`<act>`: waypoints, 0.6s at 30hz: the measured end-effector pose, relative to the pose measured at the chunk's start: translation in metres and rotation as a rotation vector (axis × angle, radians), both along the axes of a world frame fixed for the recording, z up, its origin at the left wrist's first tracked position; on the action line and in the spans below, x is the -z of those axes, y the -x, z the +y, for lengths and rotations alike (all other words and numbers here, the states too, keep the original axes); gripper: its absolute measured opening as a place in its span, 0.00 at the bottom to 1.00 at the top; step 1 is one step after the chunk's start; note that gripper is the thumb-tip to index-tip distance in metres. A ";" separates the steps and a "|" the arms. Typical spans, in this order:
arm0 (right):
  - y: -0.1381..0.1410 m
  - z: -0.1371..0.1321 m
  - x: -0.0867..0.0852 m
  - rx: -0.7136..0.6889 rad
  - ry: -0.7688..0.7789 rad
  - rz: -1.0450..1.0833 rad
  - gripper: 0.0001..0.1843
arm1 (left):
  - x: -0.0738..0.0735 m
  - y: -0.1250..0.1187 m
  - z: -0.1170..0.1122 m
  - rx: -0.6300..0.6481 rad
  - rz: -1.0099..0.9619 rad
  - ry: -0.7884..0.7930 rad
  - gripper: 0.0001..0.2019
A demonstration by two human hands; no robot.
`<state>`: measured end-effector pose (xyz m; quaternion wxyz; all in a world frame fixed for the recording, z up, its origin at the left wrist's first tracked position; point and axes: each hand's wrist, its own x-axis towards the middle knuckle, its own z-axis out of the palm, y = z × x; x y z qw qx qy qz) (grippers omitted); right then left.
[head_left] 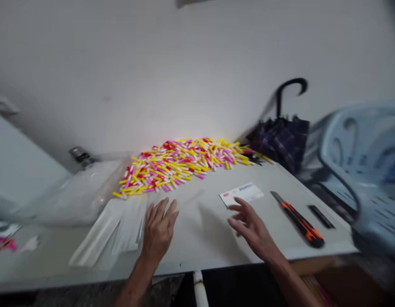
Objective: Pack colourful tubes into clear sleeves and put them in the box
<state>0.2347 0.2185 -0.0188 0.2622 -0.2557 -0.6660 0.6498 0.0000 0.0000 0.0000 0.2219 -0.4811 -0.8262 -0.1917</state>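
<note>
Nearest us, our left hand point(159, 228) is spread open, its fingers apart, just beside a few flat white plastic sleeves point(127, 226) on the pale tabletop point(197, 243). We cannot tell whether its fingertips touch the surface. Our right hand point(250, 226) is half open, its fingers apart and holding nothing, just beside one white printed card point(241, 194). To the right of the card lie one orange-and-black utility knife point(301, 221) and one slim black strip point(320, 216). Left of the sleeves lies one clear plastic bag point(79, 194); we cannot make out anything inside it. Farther on, by the wall, one loose heap of small yellow, pink, red and white tubes point(175, 164), too many to count, spreads across the table beside the bag. Beyond its right end are one folded plaid umbrella point(280, 140) with a black hooked handle and one pale blue plastic chair point(367, 170).
</note>
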 end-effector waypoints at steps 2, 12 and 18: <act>0.029 -0.004 -0.018 -0.098 0.152 0.145 0.42 | 0.000 -0.014 0.019 0.097 0.011 0.023 0.19; 0.073 0.008 0.019 -0.016 0.090 -0.171 0.12 | 0.035 -0.013 0.034 0.113 -0.106 0.197 0.24; 0.077 0.011 0.034 0.051 -0.364 -0.473 0.11 | 0.063 -0.018 0.073 0.160 -0.219 0.256 0.22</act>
